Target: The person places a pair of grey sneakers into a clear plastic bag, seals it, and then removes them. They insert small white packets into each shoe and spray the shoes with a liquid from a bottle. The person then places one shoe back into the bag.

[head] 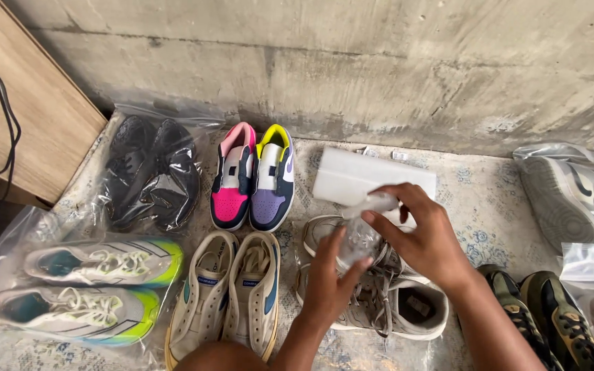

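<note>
My left hand (330, 278) and my right hand (421, 237) meet over a pair of grey sneakers (379, 299) lying on a patterned mat (489, 206). Both hands grip a crumpled clear plastic bag (360, 237) held just above the sneakers. The right hand pinches the bag's upper edge, and the left holds it from below. A white rectangular block (352, 175) lies on the mat just behind the bag.
A pink and purple pair (252, 178) and a cream pair (232, 292) sit unbagged to the left. Black shoes (152, 172) and white-and-lime shoes (97, 285) lie in clear bags. Camouflage shoes (551, 323), more bagged shoes (572, 196), a wooden cabinet (22, 103) and a concrete wall (352, 62) surround the mat.
</note>
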